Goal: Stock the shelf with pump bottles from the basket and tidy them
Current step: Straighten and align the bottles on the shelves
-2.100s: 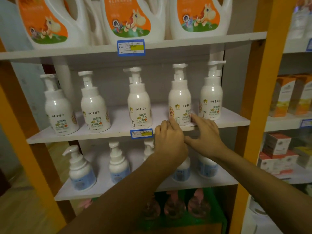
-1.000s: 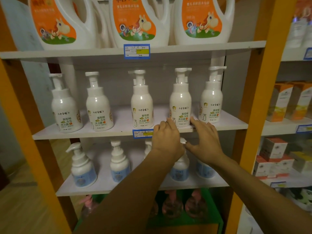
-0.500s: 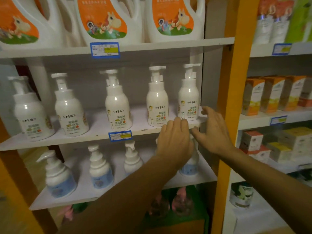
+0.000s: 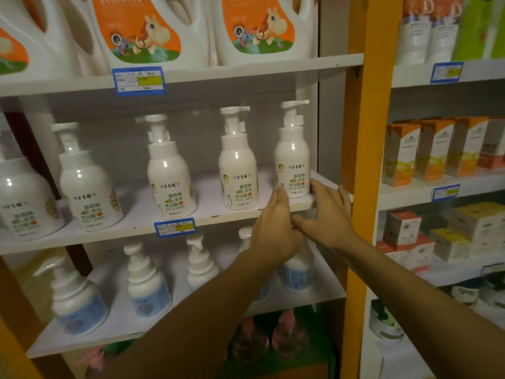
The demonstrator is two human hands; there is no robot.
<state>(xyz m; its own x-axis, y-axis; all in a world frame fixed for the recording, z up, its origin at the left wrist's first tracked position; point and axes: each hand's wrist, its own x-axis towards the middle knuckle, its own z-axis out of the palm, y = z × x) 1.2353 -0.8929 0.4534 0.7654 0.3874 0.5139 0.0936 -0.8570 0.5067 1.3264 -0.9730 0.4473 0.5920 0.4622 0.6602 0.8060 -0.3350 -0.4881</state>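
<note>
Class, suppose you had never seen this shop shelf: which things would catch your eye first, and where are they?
Two bare hands, left hand and right hand, flank the rightmost pump bottle at the middle shelf's front edge. Above stand big white jugs with orange cartoon labels; an orange upright borders them on the right.

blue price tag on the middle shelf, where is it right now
In the head view the blue price tag is stuck on the front edge of the middle shelf, below the third pump bottle, left of the left hand.
</note>
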